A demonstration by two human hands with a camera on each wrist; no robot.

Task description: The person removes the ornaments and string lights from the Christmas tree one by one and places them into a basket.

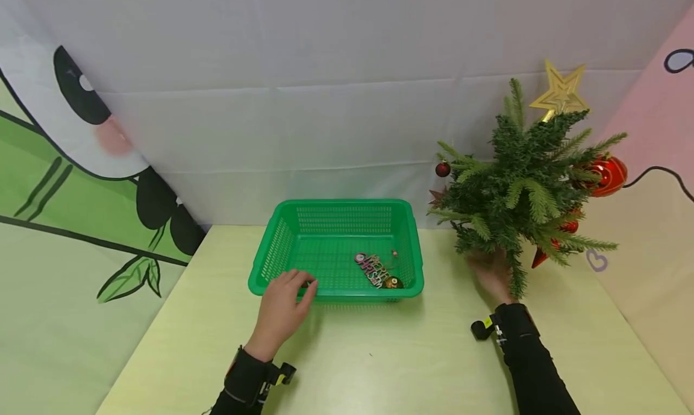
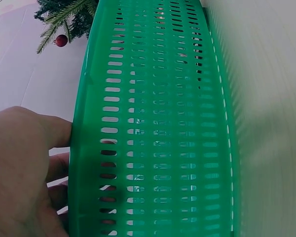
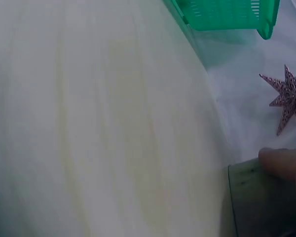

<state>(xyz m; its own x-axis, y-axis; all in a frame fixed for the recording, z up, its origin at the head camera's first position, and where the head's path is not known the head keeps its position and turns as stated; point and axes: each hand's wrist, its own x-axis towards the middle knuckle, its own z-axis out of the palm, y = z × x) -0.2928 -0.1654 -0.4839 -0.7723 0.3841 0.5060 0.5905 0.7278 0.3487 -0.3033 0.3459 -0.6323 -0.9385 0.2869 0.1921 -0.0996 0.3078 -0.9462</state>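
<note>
My left hand [image 1: 284, 303] hangs over the front left rim of a green plastic basket [image 1: 347, 293], its loosely bent fingers dipping inside. In the left wrist view the basket's slotted wall [image 2: 158, 123] hides those fingertips. On the right stands a small Christmas tree [image 1: 520, 180]. Under its branches, my right hand [image 1: 492, 275] grips the tree's base, mostly hidden by greenery. The right wrist view shows a finger [image 3: 281, 162] lying over the edge of a grey-green pot [image 3: 264, 202]. Inside the basket lie a pink "Merry Christmas" ornament [image 1: 373, 269] and a gold ball [image 1: 393, 282].
A gold star [image 1: 561, 91] tops the tree. A large red ball [image 1: 608, 176], a small dark red ball [image 1: 442, 169] and a glittery star [image 3: 290, 95] hang from it. A pale wooden table [image 1: 358, 361] lies underneath, with a white cloth [image 1: 347, 126] behind.
</note>
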